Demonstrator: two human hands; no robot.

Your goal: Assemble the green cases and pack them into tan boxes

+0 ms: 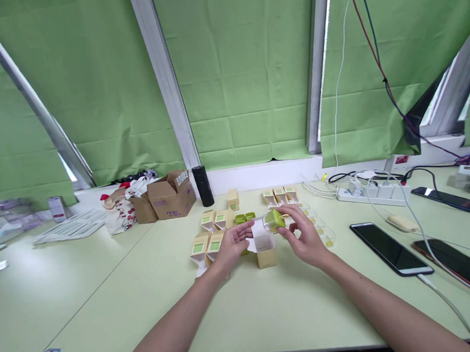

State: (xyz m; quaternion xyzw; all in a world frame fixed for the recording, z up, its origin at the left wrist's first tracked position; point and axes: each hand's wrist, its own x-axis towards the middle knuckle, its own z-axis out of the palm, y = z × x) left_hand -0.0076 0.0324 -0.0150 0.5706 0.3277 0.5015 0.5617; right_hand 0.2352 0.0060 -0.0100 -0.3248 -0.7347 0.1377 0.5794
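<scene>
My right hand (304,235) pinches a small green item in a clear plastic shell (274,220) just above an open tan carton (264,247) with white flaps. My left hand (233,242) rests at the carton's left side, fingers curled against a flap. More small tan cartons with green labels (207,241) stand left of my left hand. A few loose green pieces (244,217) lie behind the carton. Another row of cartons (279,195) stands farther back.
Two brown cardboard boxes (168,196) and a black cylinder (202,185) stand near the window. Clear plastic shells (321,229) lie right of my right hand. Phones (390,247) on cables, a power strip (373,192) and wires fill the right side.
</scene>
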